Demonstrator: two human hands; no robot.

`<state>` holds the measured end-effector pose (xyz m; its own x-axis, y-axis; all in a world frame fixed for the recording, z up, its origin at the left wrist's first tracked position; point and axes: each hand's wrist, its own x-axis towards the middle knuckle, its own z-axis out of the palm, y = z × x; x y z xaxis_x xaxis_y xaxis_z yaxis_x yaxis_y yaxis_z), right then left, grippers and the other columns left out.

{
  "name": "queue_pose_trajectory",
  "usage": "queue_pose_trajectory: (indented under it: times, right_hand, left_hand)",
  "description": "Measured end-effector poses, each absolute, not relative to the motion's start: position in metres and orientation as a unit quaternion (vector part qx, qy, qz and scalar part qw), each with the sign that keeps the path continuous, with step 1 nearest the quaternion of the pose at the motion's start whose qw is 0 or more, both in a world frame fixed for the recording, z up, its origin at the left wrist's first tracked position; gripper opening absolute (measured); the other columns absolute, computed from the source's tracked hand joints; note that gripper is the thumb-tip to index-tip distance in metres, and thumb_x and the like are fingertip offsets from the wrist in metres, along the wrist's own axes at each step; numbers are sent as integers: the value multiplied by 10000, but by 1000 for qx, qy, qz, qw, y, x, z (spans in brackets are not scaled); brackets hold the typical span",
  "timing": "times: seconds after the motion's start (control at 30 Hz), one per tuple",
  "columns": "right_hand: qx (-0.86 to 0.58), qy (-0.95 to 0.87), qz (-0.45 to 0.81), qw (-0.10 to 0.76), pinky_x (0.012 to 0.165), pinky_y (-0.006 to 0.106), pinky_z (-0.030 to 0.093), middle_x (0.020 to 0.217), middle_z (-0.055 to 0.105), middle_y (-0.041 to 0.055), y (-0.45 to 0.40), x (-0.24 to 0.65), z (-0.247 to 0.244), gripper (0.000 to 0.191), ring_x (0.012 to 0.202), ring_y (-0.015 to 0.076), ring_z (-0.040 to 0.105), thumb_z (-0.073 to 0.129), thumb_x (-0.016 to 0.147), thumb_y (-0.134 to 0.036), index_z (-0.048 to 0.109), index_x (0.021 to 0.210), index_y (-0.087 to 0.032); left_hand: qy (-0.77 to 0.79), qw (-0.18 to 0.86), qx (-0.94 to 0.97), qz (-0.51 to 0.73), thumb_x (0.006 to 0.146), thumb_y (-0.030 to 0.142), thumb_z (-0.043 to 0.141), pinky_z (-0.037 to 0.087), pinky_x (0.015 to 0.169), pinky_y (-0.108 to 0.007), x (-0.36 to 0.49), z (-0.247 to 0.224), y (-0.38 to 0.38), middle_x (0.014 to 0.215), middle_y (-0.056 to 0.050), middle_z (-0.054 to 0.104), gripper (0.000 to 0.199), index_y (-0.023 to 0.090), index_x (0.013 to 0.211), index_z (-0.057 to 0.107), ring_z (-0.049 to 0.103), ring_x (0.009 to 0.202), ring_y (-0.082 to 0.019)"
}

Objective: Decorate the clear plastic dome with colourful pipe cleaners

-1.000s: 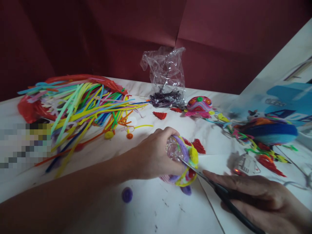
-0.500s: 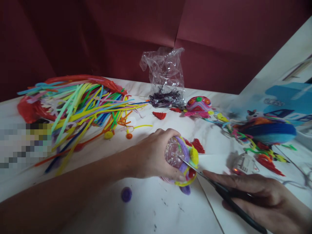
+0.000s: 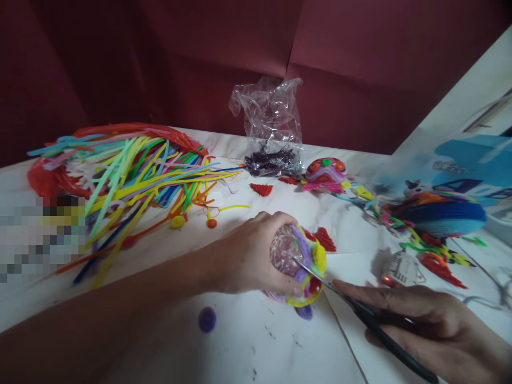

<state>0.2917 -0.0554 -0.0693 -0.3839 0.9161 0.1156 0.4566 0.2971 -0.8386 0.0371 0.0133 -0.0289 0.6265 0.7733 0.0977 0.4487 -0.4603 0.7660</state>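
Scissors (image 3: 366,317) slant away leftward, pointing at the craft piece (image 3: 304,250).

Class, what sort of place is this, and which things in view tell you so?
Probably a tabletop craft corner: many-coloured fuzzy stems lie across the white marbled surface, the right hand holds scissors, and a pink figure sits farther back.

Two hands showed, one left hand (image 3: 262,253) at centre and one right hand (image 3: 436,320) at lower right, with one pair of scissors (image 3: 362,313) and one decorated piece (image 3: 302,242) between them. There were three small discs: one yellow (image 3: 177,221), one orange (image 3: 212,223), left of centre, and one purple (image 3: 207,320), lower centre. Three red scraps (image 3: 262,189) lay mid-frame. One clear bag (image 3: 274,128) stood upper centre. Fuzzy sticks (image 3: 132,176) at left were too tangled to count.
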Motion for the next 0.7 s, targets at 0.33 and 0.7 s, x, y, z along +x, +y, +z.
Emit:
queue_pose_trajectory:
  times: [0.33,0.7]
  right_hand:
    - [-424,-721,468,285,604,160,530,1162,521,-43,-56,293,-70,330,777,197,622,629,893,-358,554,1212,-394]
    - [-439,-719,470,264,619,143,514,1162,526,-41,-54,295,-70,343,799,182,608,606,908,-390,529,1243,-386]
  left_hand:
    - [367,365,825,226,566,340,763,435,855,-384,37,-28,13,1103,-77,558,660,210,1150,486,532,988,-249]
    - [366,367,827,217,567,332,758,436,857,-383,36,-27,13,1110,-79,545,665,211,1159,478,535,983,-246]
